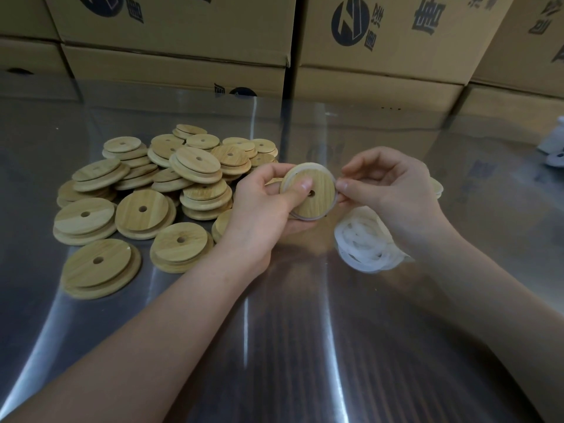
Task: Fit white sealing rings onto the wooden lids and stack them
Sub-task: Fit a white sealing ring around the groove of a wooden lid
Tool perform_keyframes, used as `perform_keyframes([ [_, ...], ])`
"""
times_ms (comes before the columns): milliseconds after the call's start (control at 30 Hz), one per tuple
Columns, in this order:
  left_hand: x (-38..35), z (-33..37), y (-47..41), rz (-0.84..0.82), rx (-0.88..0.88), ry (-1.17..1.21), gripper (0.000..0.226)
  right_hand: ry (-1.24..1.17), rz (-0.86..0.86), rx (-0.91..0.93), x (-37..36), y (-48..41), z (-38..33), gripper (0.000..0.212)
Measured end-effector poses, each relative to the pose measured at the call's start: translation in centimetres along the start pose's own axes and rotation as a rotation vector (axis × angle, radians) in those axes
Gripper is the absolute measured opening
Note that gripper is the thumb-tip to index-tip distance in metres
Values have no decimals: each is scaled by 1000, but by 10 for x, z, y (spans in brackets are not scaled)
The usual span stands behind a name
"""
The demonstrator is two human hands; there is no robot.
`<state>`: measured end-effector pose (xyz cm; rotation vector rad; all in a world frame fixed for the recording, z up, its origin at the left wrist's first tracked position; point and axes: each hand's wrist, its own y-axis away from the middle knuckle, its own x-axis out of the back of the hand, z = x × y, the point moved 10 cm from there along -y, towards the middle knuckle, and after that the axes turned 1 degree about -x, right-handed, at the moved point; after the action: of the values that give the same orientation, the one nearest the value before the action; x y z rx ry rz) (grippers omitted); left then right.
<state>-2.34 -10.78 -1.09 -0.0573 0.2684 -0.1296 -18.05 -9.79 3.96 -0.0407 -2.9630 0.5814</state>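
Your left hand (265, 206) gripped the wooden lid (317, 196), fingers curled round its far rim and the thumb pressed flat on its face, right beside the centre hole. You held it tilted, stepped face toward you, up off the table. Your right hand (387, 190) pinched the white ring (335, 205) at the lid's right edge, thumb and forefinger closed on it! The ring showed as a thin pale band running round the lid's right and lower rim; whether it sat fully in place all the way round, I couldn't tell.

Just below your right hand lay the loose heap of rings (366, 242), white and tangled, resting on the steel table (274, 346). Off to your left sprawled the pile of lids (158, 190), many overlapping, each with a hole in the middle, several lying single nearer you. One more lid edge (438, 187) peeked out behind your right wrist. Cardboard boxes (183, 32) stood stacked along the table's far side, and a small white object (554, 145) sat at the far right, too blurred to identify.
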Motion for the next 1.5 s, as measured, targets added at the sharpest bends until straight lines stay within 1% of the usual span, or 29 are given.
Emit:
perform_keyframes([
  [233,1,2,-1,-8,-22,-14,13,33,62,64,1,4,-8,22],
  [400,2,3,-1,-12,-23,-43,11,36,77,76,1,6,-9,22],
  [600,2,1,-2,-36,9,-64,11,20,54,49,0,5,-6,30],
  [800,-4,-1,-2,-83,14,-159,14,-1,24,20,-2,4,-1,36],
  [933,-4,-2,-1,-93,28,-179,12,20,-43,-16,-5,2,1,34],
  [1133,-4,-5,0,-80,57,-102,14,43,-24,-40,3,-1,4,22],
  [1200,-3,-6,0,-71,72,-60,14,64,-5,-72,7,-3,9,16],
  [1267,-2,-8,-1,-67,94,-8,13,74,-36,-123,6,-4,16,12],
  [1367,-5,-11,-1,-79,137,83,20,78,-130,-167,-5,-1,23,13],
  [1500,-8,-12,-1,-102,157,159,22,22,-155,-204,-11,0,29,19],
])
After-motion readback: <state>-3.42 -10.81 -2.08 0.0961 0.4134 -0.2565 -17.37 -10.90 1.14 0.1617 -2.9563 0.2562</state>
